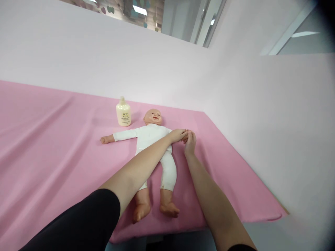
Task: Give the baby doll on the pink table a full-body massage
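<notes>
A baby doll [150, 139] in a white bodysuit lies on its back on a pink cloth [52, 146], head towards the far wall, one arm stretched out to the left. My left hand [178, 135] reaches across the doll's chest and rests over its other arm. My right hand [190, 142] meets it there, and both hands close around the doll's hand, which is mostly hidden by my fingers. A cream lotion bottle [123, 112] stands upright just left of the doll's head.
The pink cloth covers a table that ends at a front edge [183, 233] near me and a right edge [235, 153]. Pale pink walls [167, 69] stand close behind and to the right.
</notes>
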`<action>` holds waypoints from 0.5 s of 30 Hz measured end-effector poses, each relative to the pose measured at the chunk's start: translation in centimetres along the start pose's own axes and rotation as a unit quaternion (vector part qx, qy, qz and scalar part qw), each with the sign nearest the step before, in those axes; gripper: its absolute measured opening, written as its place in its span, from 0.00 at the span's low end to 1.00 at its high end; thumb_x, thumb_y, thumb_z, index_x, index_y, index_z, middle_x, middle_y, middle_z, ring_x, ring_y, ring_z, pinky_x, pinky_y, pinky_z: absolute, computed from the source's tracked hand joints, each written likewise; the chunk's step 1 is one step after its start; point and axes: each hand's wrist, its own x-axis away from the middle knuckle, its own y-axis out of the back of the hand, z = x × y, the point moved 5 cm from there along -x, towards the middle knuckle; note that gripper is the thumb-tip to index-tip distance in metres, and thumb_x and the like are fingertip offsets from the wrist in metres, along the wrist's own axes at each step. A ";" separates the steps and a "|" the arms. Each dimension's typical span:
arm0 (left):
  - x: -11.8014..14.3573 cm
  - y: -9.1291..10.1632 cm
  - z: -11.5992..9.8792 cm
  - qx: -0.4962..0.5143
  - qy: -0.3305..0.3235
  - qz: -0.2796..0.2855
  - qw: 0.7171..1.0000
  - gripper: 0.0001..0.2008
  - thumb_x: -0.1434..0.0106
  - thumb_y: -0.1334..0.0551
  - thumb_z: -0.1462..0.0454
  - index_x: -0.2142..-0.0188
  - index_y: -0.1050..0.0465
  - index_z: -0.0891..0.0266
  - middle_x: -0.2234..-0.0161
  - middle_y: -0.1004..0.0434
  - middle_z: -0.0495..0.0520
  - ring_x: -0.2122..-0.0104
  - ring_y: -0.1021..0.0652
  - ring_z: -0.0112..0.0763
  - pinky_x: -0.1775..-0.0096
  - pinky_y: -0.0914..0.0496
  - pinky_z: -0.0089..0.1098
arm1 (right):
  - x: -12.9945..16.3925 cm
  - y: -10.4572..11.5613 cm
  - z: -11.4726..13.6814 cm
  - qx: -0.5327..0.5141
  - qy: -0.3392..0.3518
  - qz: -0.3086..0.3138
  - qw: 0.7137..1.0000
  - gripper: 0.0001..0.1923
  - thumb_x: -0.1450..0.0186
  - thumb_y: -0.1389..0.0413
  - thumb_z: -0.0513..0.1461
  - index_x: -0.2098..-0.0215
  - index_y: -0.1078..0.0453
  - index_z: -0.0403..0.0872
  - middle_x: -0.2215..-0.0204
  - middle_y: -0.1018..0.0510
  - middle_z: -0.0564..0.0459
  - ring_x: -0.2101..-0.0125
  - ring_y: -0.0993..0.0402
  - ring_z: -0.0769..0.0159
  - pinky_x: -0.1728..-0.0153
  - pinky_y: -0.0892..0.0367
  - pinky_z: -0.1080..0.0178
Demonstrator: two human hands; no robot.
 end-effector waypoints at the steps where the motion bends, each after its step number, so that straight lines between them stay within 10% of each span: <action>1: -0.1 0.1 0.0 -0.009 -0.001 -0.007 1.000 0.22 0.30 0.57 0.57 0.67 0.28 0.64 0.71 0.24 0.52 0.70 0.26 0.29 0.63 0.35 0.28 | 0.1 0.1 0.0 -0.010 -0.003 -0.005 1.000 0.21 0.38 0.51 0.56 0.64 0.37 0.46 0.82 0.36 0.61 0.84 0.44 0.74 0.83 0.46 0.68; 15: 0.0 0.2 -0.3 -0.014 -0.025 -0.016 0.999 0.23 0.30 0.59 0.56 0.69 0.30 0.62 0.72 0.25 0.51 0.70 0.27 0.30 0.62 0.35 0.29 | 0.4 0.3 0.1 0.000 0.011 -0.019 1.000 0.23 0.35 0.58 0.56 0.68 0.37 0.47 0.85 0.37 0.62 0.85 0.44 0.73 0.82 0.47 0.67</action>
